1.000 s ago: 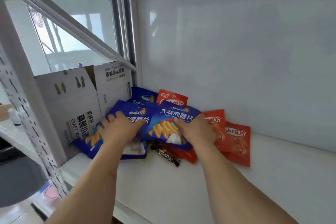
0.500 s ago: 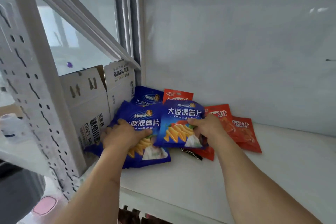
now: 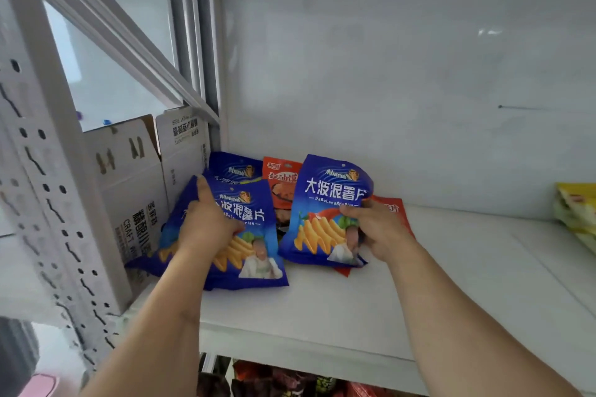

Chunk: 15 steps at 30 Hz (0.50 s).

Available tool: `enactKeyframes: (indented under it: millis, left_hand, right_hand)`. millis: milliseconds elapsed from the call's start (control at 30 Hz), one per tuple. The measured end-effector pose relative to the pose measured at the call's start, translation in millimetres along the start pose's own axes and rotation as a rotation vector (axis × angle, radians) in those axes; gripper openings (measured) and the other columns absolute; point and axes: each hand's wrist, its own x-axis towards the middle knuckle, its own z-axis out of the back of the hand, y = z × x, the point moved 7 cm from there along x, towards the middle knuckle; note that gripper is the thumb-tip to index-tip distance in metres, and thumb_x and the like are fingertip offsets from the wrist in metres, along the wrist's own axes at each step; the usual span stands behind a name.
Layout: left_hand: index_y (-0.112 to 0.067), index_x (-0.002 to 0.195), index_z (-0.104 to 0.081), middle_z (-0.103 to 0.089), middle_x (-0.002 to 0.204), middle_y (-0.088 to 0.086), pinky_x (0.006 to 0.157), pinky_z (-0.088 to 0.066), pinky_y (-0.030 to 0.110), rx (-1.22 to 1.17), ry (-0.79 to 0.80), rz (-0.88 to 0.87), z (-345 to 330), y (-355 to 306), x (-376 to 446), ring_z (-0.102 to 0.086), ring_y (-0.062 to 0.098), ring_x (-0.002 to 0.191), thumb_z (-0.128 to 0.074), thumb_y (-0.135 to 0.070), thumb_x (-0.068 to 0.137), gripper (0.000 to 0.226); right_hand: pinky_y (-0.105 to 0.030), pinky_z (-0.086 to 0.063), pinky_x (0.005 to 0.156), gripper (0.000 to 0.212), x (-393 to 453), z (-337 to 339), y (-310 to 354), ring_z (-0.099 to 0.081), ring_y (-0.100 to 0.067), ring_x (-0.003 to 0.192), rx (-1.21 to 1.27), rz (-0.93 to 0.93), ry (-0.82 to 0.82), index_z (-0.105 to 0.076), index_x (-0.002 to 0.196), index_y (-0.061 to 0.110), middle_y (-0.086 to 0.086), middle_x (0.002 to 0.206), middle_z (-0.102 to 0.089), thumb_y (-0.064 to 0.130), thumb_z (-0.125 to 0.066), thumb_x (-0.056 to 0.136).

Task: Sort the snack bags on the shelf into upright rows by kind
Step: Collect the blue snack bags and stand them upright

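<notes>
On the white shelf (image 3: 371,306), my left hand (image 3: 206,222) grips a blue potato chip bag (image 3: 254,255) that leans against more blue bags at the shelf's left end. My right hand (image 3: 377,229) holds a second blue chip bag (image 3: 329,203) upright by its right edge. Another blue bag (image 3: 235,167) stands at the back left. A red snack bag (image 3: 282,184) stands behind, between the two held bags. A further red bag (image 3: 392,206) lies mostly hidden under my right hand.
A white cardboard box (image 3: 135,190) stands just outside the perforated shelf post (image 3: 48,190) on the left. Yellow snack bags (image 3: 577,213) lie stacked at the far right edge. More dark and red bags (image 3: 283,380) show on the shelf below.
Both hands have tilted their blue bags up from the pile. The right bag moved right and now stands apart from the left one. The red bags are more covered.
</notes>
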Motion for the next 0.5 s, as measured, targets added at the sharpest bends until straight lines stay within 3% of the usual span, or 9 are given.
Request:
enactKeyframes:
  millis: [67,167,300,400,500]
  left_hand:
    - [-0.025,0.159,0.011,-0.048,0.145,0.020,0.100,-0.048,0.052,-0.063,0.046,0.027,-6.4,-2.7,-4.1,-0.052,0.040,0.126,-0.082,-0.021,0.080,0.121]
    - [-0.028,0.160,0.006,-0.046,0.149,0.018,0.103,-0.044,0.051,-0.159,0.071,0.011,-13.2,-14.9,-13.3,-0.050,0.042,0.130,-0.080,-0.021,0.083,0.116]
    - [-0.031,0.159,0.001,-0.049,0.143,0.004,0.101,-0.041,0.044,-0.342,0.111,-0.097,-30.0,-48.7,-28.8,-0.051,0.034,0.127,-0.078,-0.017,0.086,0.109]
    - [-0.030,0.160,-0.003,-0.047,0.125,-0.009,0.092,-0.041,0.033,-0.488,0.160,-0.179,-49.8,-78.6,-39.7,-0.050,0.017,0.111,-0.079,-0.011,0.084,0.109]
    - [-0.033,0.160,-0.005,-0.051,0.123,-0.013,0.091,-0.045,0.031,-0.553,0.226,-0.242,-74.8,-116.7,-50.0,-0.053,0.014,0.109,-0.081,-0.014,0.082,0.110]
  right_hand:
    - [-0.045,-0.055,0.066,0.017,-4.0,12.4,0.4,-0.060,-0.036,0.072,0.038,0.014,-0.027,-0.061,0.105,0.007,-0.024,0.083,-0.069,0.013,-0.069,0.092]
    - [-0.033,-0.046,0.050,0.023,-9.5,37.2,1.9,-0.050,-0.025,0.040,0.045,0.037,-0.075,-0.056,0.111,0.005,-0.015,0.056,-0.060,0.014,-0.068,0.093]
    - [-0.028,-0.046,0.048,0.025,-17.9,85.3,7.1,-0.050,-0.020,0.039,0.090,0.081,-0.153,-0.057,0.112,0.004,-0.006,0.048,-0.060,0.016,-0.068,0.093]
    - [-0.028,-0.049,0.048,0.028,-23.9,125.4,12.8,-0.061,-0.013,0.044,0.100,0.115,-0.205,-0.058,0.112,0.009,-0.004,0.061,-0.067,0.020,-0.072,0.090]
    - [-0.040,-0.058,0.066,0.030,-24.4,172.0,14.6,-0.068,-0.026,0.068,0.112,0.137,-0.267,-0.059,0.112,0.009,-0.013,0.081,-0.072,0.022,-0.074,0.089]
